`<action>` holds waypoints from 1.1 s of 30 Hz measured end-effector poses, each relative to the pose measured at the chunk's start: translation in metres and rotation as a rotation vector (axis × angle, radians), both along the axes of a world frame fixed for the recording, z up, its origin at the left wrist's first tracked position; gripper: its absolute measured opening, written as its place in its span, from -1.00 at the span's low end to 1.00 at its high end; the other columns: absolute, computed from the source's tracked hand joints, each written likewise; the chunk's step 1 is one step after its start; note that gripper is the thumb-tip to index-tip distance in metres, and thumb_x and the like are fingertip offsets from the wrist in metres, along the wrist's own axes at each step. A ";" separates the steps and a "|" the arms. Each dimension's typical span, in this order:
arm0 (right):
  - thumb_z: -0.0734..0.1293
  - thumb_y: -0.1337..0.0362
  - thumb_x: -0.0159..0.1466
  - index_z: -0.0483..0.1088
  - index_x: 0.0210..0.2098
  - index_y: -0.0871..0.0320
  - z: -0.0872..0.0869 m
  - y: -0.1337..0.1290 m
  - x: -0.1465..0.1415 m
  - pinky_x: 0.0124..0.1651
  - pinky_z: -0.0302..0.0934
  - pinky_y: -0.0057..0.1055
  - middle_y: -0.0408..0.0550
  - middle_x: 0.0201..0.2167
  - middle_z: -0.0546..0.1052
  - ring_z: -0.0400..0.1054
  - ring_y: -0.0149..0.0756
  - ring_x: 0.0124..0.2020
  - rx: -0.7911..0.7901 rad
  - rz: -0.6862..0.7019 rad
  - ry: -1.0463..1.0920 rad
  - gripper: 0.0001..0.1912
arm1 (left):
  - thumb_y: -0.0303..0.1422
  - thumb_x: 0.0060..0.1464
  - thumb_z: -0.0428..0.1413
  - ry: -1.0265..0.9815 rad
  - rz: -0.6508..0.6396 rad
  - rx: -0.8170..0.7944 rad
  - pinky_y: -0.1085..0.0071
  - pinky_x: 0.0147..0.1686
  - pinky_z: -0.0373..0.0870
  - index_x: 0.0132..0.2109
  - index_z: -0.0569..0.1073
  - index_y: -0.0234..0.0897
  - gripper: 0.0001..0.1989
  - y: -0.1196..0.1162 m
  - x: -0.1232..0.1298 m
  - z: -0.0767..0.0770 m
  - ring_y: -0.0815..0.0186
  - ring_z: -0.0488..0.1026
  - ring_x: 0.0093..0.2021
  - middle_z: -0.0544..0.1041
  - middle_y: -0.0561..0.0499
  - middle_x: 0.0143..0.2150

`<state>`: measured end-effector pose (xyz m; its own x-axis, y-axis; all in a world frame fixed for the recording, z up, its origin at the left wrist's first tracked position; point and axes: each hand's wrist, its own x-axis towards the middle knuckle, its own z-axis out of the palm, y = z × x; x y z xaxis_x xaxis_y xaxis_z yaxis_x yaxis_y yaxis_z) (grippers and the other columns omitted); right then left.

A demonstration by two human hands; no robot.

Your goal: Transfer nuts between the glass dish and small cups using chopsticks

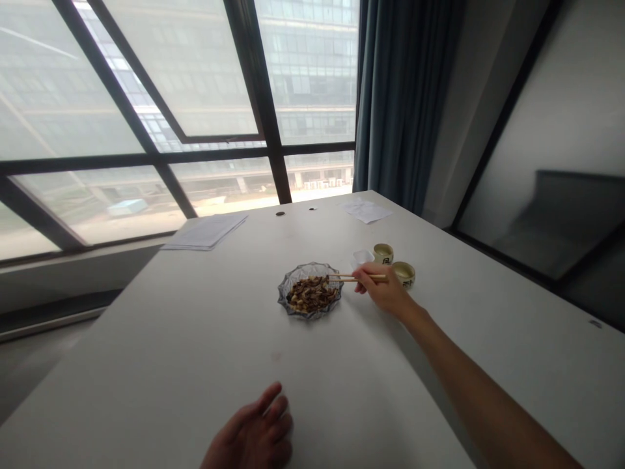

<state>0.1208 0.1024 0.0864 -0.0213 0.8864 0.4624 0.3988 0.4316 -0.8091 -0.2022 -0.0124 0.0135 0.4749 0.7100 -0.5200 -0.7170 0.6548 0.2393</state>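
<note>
My right hand [378, 286] grips a pair of chopsticks [346, 278], held nearly level. Their tips are at the right inner side of a scalloped clear glass bowl [282, 298]. In that bowl lies a mix of brown and pale small pieces [312, 294], perhaps seeds and nuts; I cannot tell whether the tips pinch one. Just behind the right hand are a small clear plastic container [362, 258] and two yellow-green cups with dark characters, one farther back [383, 253] and one nearer [404, 272]. At the near edge of view, my left hand [258, 430] is empty, its fingers loosely bent.
The white table [185, 352] stretches toward the windows [215, 98]. Papers lie at its far left [208, 232] and another sheet at the far right [366, 210]. A dark blue curtain [405, 98] hangs behind, with a frosted partition [551, 163] to the right.
</note>
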 end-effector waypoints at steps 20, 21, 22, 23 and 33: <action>0.25 0.12 0.44 0.40 -0.51 0.13 -0.028 0.006 -0.007 -0.36 0.15 -0.37 -0.12 -0.52 0.43 0.30 -0.34 -0.46 0.146 0.034 -0.080 -0.59 | -0.45 -0.10 0.39 -0.012 -0.043 0.054 0.46 -0.47 0.16 -0.15 0.50 -0.29 -0.66 0.004 -0.001 -0.009 0.40 0.29 -0.44 0.40 0.11 -0.39; 0.25 0.13 0.44 0.37 -0.53 0.13 -0.029 0.006 -0.007 -0.35 0.13 -0.37 -0.13 -0.53 0.41 0.28 -0.34 -0.46 0.153 0.029 -0.085 -0.58 | -0.45 -0.10 0.39 -0.010 -0.042 0.056 0.46 -0.47 0.16 -0.15 0.50 -0.29 -0.66 0.004 -0.001 -0.009 0.40 0.29 -0.44 0.40 0.11 -0.39; 0.25 0.14 0.44 0.35 -0.54 0.13 -0.031 0.006 -0.008 -0.35 0.11 -0.36 -0.14 -0.54 0.39 0.27 -0.34 -0.47 0.159 0.025 -0.088 -0.58 | -0.45 -0.10 0.39 -0.009 -0.043 0.058 0.46 -0.48 0.15 -0.15 0.50 -0.29 -0.67 0.004 -0.002 -0.010 0.40 0.29 -0.44 0.40 0.11 -0.39; 0.24 0.14 0.44 0.34 -0.54 0.13 -0.032 0.006 -0.008 -0.36 0.10 -0.36 -0.14 -0.54 0.38 0.26 -0.35 -0.47 0.162 0.023 -0.090 -0.58 | -0.44 -0.10 0.38 -0.009 -0.043 0.060 0.46 -0.48 0.15 -0.15 0.50 -0.29 -0.67 0.004 -0.002 -0.010 0.40 0.29 -0.44 0.40 0.11 -0.39; 0.17 0.13 0.47 0.44 -0.45 0.14 -0.034 0.004 -0.008 -0.39 0.21 -0.39 -0.10 -0.50 0.47 0.34 -0.34 -0.48 0.134 0.038 -0.055 -0.58 | -0.45 -0.08 0.38 -0.025 -0.036 0.051 0.45 -0.47 0.14 -0.15 0.50 -0.29 -0.68 0.002 -0.001 -0.008 0.39 0.28 -0.44 0.39 0.11 -0.39</action>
